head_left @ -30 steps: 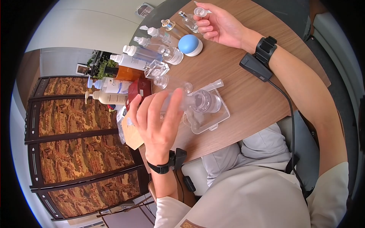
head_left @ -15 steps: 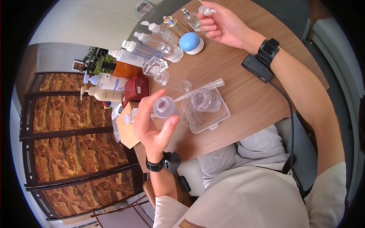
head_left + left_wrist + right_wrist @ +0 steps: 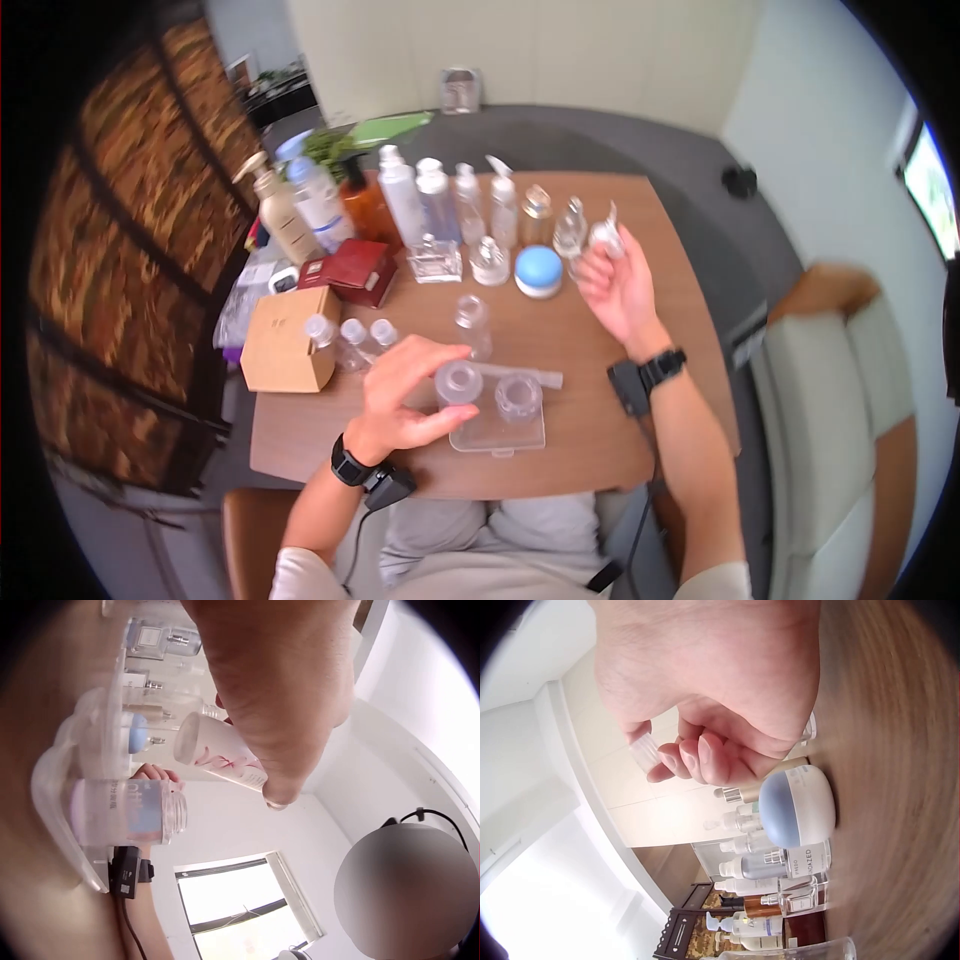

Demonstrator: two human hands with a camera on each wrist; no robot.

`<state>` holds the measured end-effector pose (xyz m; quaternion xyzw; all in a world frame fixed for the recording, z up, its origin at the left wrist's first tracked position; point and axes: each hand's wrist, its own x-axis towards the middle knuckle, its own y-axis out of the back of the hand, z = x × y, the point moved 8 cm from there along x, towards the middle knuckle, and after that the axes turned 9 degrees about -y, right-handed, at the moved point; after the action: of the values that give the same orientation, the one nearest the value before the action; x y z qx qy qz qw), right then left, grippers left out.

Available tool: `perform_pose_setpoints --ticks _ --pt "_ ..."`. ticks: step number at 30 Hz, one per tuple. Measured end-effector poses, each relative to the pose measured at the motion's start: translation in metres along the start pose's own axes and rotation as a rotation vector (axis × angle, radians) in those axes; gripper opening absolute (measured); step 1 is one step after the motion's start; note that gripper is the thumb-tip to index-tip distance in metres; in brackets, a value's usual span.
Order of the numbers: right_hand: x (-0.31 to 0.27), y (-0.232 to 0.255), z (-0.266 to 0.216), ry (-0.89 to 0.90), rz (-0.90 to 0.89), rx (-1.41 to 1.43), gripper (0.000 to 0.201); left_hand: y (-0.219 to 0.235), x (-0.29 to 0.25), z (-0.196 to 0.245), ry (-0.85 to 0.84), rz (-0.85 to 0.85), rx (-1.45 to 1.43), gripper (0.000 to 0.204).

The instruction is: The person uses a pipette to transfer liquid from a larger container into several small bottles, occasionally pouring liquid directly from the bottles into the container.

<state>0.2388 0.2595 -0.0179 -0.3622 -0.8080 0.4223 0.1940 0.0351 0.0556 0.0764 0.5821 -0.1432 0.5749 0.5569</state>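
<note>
In the head view my left hand (image 3: 405, 395) grips a frosted bottle (image 3: 459, 385) between thumb and fingers, its open mouth facing up toward the camera. Pink flowers are printed on that bottle (image 3: 217, 750) in the left wrist view, where it hangs clear of the table. Just right of it, an uncapped clear bottle (image 3: 518, 398) stands on a transparent plastic tray (image 3: 500, 437). Raised at the right, my right hand (image 3: 622, 290) pinches a small whitish cap with a thin spout (image 3: 606, 237). Its translucent side (image 3: 643, 754) shows between thumb and forefinger in the right wrist view.
A clear tube-like piece (image 3: 535, 376) lies behind the tray's bottle, and a clear empty container (image 3: 472, 325) stands farther back. Several pump and perfume bottles line the back, with a blue-lidded jar (image 3: 538, 270) in front. Left are a cardboard box (image 3: 288, 340) and small capped bottles (image 3: 353, 342).
My left hand has turned the frosted bottle from lying sideways to mouth-up. The head view has swung round and levelled. The right hand keeps its pinch on the spouted cap.
</note>
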Motion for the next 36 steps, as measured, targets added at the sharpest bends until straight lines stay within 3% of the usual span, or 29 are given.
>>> perform_pose_setpoints --ticks 4,9,19,25,30,32,34,36 --pt "-0.001 -0.006 0.006 -0.059 -0.039 -0.034 0.038 0.003 -0.006 0.000 -0.027 0.056 -0.069 0.048" --pt "-0.001 -0.005 0.005 0.008 -0.018 0.023 0.036 0.003 -0.014 0.002 -0.077 0.084 -0.086 0.046" --pt "-0.008 -0.018 0.009 0.056 -0.008 -0.133 0.026 0.006 -0.021 0.006 -0.122 0.142 -0.039 0.040" --pt "-0.021 -0.051 0.017 0.119 -0.002 -0.477 0.025 0.006 -0.024 0.002 -0.091 0.132 0.016 0.039" --pt "-0.047 -0.111 0.043 0.294 -0.135 -1.179 0.030 0.004 -0.025 0.001 -0.086 0.139 0.032 0.044" --pt "-0.051 -0.118 0.048 0.275 -0.132 -1.158 0.031 0.003 -0.025 0.001 -0.077 0.137 0.043 0.044" --pt "-0.055 -0.134 0.054 0.350 -0.254 -1.341 0.027 0.002 -0.023 0.001 -0.085 0.127 0.080 0.045" --pt "-0.056 -0.140 0.056 0.353 -0.225 -1.357 0.026 0.002 -0.023 0.001 -0.086 0.111 0.094 0.046"
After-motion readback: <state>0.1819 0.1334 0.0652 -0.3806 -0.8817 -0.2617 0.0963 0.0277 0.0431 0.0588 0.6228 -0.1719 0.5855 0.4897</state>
